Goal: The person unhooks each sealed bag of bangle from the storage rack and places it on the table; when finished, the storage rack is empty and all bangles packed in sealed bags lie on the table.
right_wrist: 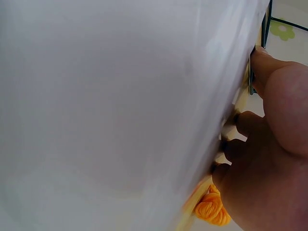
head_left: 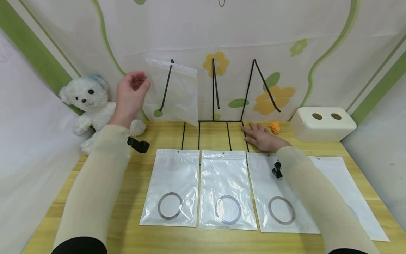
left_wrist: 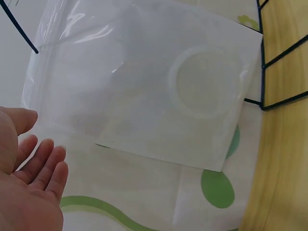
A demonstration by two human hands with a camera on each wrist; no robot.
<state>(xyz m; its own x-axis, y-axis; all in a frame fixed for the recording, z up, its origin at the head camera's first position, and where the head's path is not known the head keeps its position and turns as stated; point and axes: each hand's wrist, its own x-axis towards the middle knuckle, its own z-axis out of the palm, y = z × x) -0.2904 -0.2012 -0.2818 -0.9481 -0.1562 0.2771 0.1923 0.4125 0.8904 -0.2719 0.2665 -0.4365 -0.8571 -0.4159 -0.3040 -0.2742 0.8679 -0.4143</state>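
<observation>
A translucent zip bag hangs askew from the left prong of a black wire rack; a pale ring shape shows through it in the left wrist view. My left hand is raised just left of that bag, fingers loosely bent, holding nothing. In the left wrist view, the fingertips are apart from the bag's surface. Down on the table, my right hand rests with fingers spread on the right side of the rack's base, its thumb at the black wire in the right wrist view.
Several white zip bags, including a left one, middle one and right one, lie in a row, partly under my right arm. A white teddy bear, orange yarn bundle and white two-holed box stand near the back.
</observation>
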